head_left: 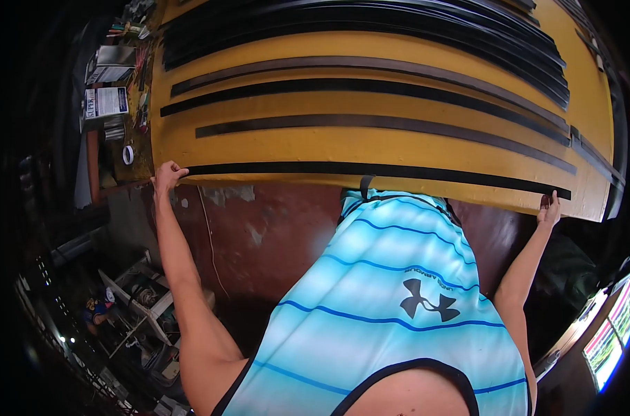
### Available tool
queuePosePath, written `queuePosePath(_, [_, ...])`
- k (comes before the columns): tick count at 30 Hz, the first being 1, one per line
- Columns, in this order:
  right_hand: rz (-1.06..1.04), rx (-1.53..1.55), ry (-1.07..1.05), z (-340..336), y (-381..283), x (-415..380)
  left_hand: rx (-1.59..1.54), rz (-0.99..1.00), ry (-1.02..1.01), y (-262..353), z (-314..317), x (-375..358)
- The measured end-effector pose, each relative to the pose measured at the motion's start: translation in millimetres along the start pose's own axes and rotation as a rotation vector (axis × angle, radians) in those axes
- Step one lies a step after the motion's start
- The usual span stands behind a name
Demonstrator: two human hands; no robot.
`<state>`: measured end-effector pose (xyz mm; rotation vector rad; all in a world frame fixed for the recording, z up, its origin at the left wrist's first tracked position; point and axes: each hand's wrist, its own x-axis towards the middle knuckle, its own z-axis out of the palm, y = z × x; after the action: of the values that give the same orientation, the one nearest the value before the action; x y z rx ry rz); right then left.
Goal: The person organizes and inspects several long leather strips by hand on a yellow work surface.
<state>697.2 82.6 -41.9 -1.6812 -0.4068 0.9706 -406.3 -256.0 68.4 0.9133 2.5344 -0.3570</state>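
From where I stand, the left hand [168, 178] pinches one end of the black strip [356, 168] along the near edge of the table [273, 147]; the right hand [549, 209] touches near the other — how tightly its fingers hold, I can't tell — and it looks light, bendy, best held at both ends

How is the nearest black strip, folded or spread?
Spread: the black strip lies lengthwise on the table, from left hand to right hand.
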Motion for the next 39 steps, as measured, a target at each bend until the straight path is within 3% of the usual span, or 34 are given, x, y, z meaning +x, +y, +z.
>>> queuePosePath(2, [0.006, -0.017, 0.020, 2, 4, -12, 0.045, -0.035, 0.087, 3, 13, 4])
queuePosePath(3, [0.013, -0.003, 0.002, -1, 8, -11, 0.103, -0.038, 0.037, -6, 22, 15])
queuePosePath(5, [0.023, -0.016, 0.017, 0, 8, -14, 0.294, -0.043, 0.126, 7, 34, 13])
queuePosePath(7, [0.031, -0.014, -0.012, -8, 11, -2, 0.278, -0.012, 0.247, 43, 42, 12])
queuePosePath(8, [0.021, -0.001, -0.026, -12, 13, 3, 0.214, 0.081, 0.414, 81, 44, -2])
queuePosePath(10, [0.021, -0.003, 0.022, -16, 13, 10, -0.150, 0.458, 0.649, 167, 54, -29])
queuePosePath(14, [-0.024, -0.038, 0.044, -2, 1, -11, -0.401, 1.009, 0.614, 345, 85, -102])
queuePosePath(16, [-0.003, -0.042, 0.085, 1, -3, -14, -0.385, 1.160, 0.535, 401, 113, -120])
queuePosePath(19, [-0.002, -0.037, 0.074, 2, -5, -17, -0.404, 1.230, 0.550, 449, 128, -134])
queuePosePath(26, [0.016, -0.029, 0.053, -8, 2, -11, -0.397, 1.202, 0.540, 451, 133, -119])
queuePosePath(39, [-0.112, 0.015, 0.063, -19, 22, -13, -0.319, 1.137, 0.454, 326, 108, -95])
